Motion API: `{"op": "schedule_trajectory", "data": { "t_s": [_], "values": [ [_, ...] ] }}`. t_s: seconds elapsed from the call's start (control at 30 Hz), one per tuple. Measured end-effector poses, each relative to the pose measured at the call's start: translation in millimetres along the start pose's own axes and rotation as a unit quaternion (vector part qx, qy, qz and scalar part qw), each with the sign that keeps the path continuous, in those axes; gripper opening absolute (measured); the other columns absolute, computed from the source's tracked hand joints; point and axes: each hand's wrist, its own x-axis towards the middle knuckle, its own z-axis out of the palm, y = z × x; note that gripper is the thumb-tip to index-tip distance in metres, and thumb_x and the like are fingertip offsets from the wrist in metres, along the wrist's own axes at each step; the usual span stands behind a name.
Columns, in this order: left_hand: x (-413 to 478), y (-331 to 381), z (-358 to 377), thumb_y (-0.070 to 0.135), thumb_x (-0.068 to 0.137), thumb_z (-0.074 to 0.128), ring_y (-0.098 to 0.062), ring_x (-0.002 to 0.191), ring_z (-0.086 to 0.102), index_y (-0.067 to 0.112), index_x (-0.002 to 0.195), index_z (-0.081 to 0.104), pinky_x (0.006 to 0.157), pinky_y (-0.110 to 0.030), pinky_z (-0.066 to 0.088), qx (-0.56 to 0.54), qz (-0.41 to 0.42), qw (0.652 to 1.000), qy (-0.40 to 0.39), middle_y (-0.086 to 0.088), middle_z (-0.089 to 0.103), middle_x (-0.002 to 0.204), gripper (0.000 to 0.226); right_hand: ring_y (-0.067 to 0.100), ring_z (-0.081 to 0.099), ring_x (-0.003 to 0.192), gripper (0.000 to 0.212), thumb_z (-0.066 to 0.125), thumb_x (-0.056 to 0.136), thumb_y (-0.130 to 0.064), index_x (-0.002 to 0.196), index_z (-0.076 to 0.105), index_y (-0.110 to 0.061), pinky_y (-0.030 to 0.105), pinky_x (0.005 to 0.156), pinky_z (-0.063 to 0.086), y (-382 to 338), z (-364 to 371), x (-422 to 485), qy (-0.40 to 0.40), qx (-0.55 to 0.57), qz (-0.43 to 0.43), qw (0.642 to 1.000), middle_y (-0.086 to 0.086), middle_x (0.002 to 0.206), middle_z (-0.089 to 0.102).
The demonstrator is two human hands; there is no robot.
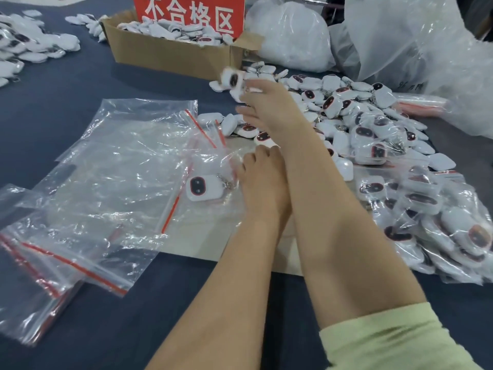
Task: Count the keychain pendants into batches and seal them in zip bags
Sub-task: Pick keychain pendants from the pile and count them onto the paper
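A clear zip bag (210, 166) with a red seal strip lies in the middle, with one white keychain pendant (200, 188) inside it. My left hand (260, 177) grips this bag at its mouth. My right arm crosses over the left, and my right hand (266, 108) reaches out over the loose pendant pile (346, 110). Its fingers are stretched and the thumb is spread apart. A blurred pendant (232, 80) is just off its fingertips, above the table, on the side of the cardboard box.
A cardboard box (170, 56) with a red sign (189, 14) holds more pendants at the back. Empty zip bags (88, 182) lie on the left. Filled bags (437, 222) are stacked on the right. Large plastic sacks (400, 44) stand at the back right. Further pendants (29, 46) lie far left.
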Motion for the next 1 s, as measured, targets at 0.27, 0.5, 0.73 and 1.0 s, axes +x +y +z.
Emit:
{"op": "schedule_trajectory", "data": {
  "t_s": [0.27, 0.5, 0.73, 1.0],
  "values": [
    [-0.9, -0.3, 8.6, 0.033, 0.092, 0.045, -0.033, 0.113, 0.042, 0.013, 0.112, 0.055, 0.09, -0.042, 0.028, -0.02, 0.024, 0.998, 0.053, -0.01, 0.052, 0.12, 0.03, 0.028, 0.064, 0.099, 0.031, 0.041, 0.087, -0.004, 0.109, 0.06, -0.014, 0.044, 0.092, 0.052, 37.3, -50.7, -19.9, 0.182, -0.205, 0.01, 0.962, 0.012, 0.111, 0.065],
    [3.9, 0.8, 3.4, 0.026, 0.091, 0.043, -0.031, 0.113, 0.043, 0.013, 0.108, 0.056, 0.089, -0.039, 0.03, -0.042, 0.004, 0.999, 0.024, -0.009, 0.053, 0.118, 0.025, 0.011, 0.051, 0.066, 0.028, 0.046, 0.091, -0.01, 0.111, 0.065, -0.016, 0.019, 0.053, 0.035, 38.3, -39.2, -13.2, 0.153, -0.312, -0.018, 0.938, -0.001, 0.091, 0.06],
    [2.2, 2.9, -9.1, 0.021, 0.09, 0.043, -0.034, 0.114, 0.046, 0.011, 0.114, 0.053, 0.091, -0.039, 0.033, -0.012, 0.01, 1.0, -0.024, -0.012, 0.052, 0.12, 0.028, 0.015, 0.053, 0.086, 0.031, 0.044, 0.091, -0.008, 0.112, 0.065, -0.016, 0.025, 0.074, 0.041, 36.0, -32.4, -10.5, 0.168, -0.307, -0.069, 0.934, 0.0, 0.102, 0.063],
    [74.6, -11.0, -82.7, 0.014, 0.094, 0.043, -0.008, 0.08, 0.052, 0.014, 0.103, 0.06, 0.06, -0.013, 0.038, -0.3, -0.076, 0.94, 0.143, 0.007, 0.055, 0.09, 0.019, 0.015, 0.06, 0.093, 0.028, 0.044, 0.092, -0.008, 0.107, 0.066, -0.016, 0.027, 0.074, 0.045, 29.5, -5.4, 31.5, 0.199, -0.244, -0.085, 0.945, 0.0, 0.102, 0.066]
  ]
}}
